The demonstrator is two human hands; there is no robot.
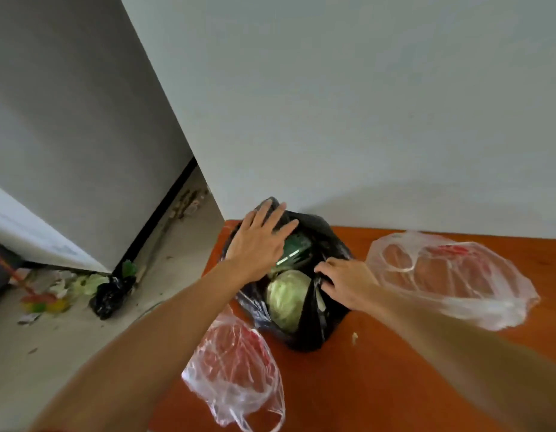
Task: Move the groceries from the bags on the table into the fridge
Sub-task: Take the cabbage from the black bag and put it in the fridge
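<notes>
Hands open the black bag (301, 332) on the worktop (395, 385)

Left hand (258, 244) flat, fingers spread, holding nothing; right hand (345, 283) pinches the bag rim; cabbage (286, 296) waits inside; two clear bags look empty; fridge work is left.

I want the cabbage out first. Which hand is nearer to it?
Right, narrowly. The right hand grips the black bag rim just beside the cabbage; the left hand lies flat over the bag's far side, above it.

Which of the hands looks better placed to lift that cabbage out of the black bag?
Probably the left hand: it hovers open over the black bag, free to reach the cabbage. The right hand is gripping the bag's edge, keeping it open.
</notes>
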